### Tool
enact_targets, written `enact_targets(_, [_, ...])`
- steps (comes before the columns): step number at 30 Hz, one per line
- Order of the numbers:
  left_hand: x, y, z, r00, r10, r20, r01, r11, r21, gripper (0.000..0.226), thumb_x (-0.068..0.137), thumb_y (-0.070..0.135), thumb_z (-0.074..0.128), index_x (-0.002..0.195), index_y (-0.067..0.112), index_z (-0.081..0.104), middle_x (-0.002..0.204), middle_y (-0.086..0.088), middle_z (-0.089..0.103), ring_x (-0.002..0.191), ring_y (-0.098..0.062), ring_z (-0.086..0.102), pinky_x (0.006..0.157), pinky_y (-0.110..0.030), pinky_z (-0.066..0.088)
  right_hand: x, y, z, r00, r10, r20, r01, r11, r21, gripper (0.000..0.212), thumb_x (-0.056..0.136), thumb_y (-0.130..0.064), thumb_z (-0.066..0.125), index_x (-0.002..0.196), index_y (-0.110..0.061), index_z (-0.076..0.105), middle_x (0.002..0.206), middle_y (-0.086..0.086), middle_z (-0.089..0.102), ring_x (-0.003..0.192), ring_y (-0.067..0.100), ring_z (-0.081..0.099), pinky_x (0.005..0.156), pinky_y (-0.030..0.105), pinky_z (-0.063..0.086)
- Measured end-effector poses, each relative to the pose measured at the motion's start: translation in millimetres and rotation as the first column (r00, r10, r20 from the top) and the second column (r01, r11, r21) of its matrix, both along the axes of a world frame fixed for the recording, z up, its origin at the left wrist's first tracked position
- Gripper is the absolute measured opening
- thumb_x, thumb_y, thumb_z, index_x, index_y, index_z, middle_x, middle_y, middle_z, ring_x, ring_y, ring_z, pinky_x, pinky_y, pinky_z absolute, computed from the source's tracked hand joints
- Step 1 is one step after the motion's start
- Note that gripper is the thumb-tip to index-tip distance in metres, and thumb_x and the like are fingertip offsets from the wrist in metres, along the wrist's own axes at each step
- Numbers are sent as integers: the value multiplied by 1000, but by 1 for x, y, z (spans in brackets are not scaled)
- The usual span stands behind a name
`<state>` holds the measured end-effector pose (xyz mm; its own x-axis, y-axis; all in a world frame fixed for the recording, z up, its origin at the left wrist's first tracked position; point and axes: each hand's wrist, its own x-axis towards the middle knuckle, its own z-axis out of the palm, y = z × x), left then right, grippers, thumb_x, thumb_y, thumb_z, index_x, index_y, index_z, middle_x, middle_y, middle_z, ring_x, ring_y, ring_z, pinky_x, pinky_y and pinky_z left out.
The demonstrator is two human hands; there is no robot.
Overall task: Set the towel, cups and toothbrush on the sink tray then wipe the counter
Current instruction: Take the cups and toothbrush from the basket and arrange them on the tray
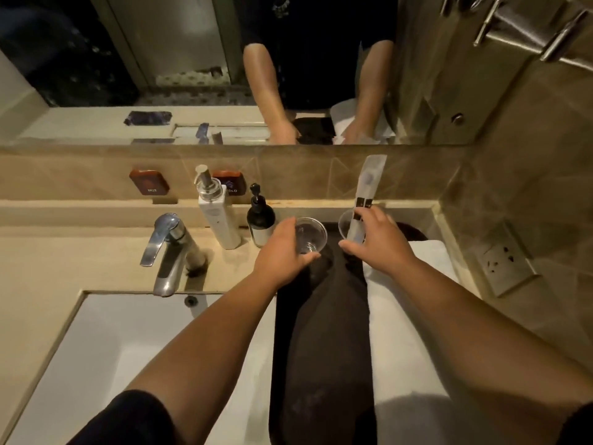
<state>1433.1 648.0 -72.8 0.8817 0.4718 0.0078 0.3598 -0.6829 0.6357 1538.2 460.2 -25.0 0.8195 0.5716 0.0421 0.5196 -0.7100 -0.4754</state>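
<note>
A long black tray (317, 332) lies on the counter to the right of the basin. A folded white towel (414, 332) rests along its right side. At the tray's far end, my left hand (282, 252) grips a clear plastic cup (309, 236). My right hand (377, 242) is closed around a second clear cup (346, 224), which holds a wrapped toothbrush (367, 187) standing upright. Both cups sit low over the tray; whether they touch it I cannot tell.
A chrome tap (170, 252) and a white basin (128, 348) are to the left. A white pump bottle (216, 213) and a dark pump bottle (260, 220) stand just left of the tray. The mirror runs behind; a wall socket (503, 261) is on the right.
</note>
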Motion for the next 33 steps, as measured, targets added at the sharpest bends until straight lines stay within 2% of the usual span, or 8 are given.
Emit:
enact_targets(5, [25, 3, -18, 1000, -6, -5, 6, 1000, 20, 86, 64, 56, 83, 131, 34, 33, 133, 0, 57, 115, -20, 59, 83, -25, 42, 14, 7, -17, 1000, 20, 0, -20, 1000, 0, 79, 80, -51, 72, 144, -21, 37, 147, 7, 39, 133, 29, 37, 104, 45, 40])
enact_targets(10, [36, 7, -24, 999, -14, -39, 15, 999, 43, 98, 69, 55, 81, 146, 24, 28, 149, -4, 45, 131, -24, 49, 101, -37, 44, 17, 11, -28, 1000, 29, -7, -29, 999, -29, 77, 80, -50, 73, 143, -23, 38, 147, 7, 39, 131, 29, 37, 103, 45, 42])
enact_targets(22, [39, 16, -16, 997, -33, -76, 30, 999, -36, 101, 70, 49, 83, 149, 30, 21, 153, -3, 40, 131, -25, 48, 101, -38, 44, 37, 15, -37, 992, -40, -115, 38, 999, -21, 78, 78, -54, 72, 144, -31, 36, 149, 6, 37, 134, 29, 35, 102, 46, 42])
enact_targets(27, [38, 16, -7, 994, -58, -88, 57, 998, -18, 106, 72, 49, 82, 152, 25, 17, 159, -4, 28, 137, -26, 40, 107, -39, 39, 43, 14, -34, 990, -16, -137, 12, 1000, -29, 81, 77, -55, 73, 145, -34, 35, 151, 8, 35, 136, 31, 32, 106, 50, 40])
enact_targets(31, [38, 12, 2, 992, -63, -111, 62, 998, -11, 106, 74, 49, 81, 153, 24, 16, 162, -5, 22, 142, -28, 34, 112, -45, 38, 44, 10, -33, 988, -13, -156, 19, 999, 35, 74, 77, -55, 74, 141, -38, 39, 153, 4, 33, 137, 28, 31, 107, 51, 38])
enact_targets(33, [38, 10, 6, 991, -61, -121, 60, 998, -16, 106, 74, 48, 81, 154, 24, 15, 162, -5, 22, 142, -29, 34, 112, -46, 38, 46, 6, -33, 985, -35, -170, 61, 987, 151, 64, 79, -50, 74, 135, -35, 44, 146, 0, 41, 129, 22, 41, 99, 41, 46])
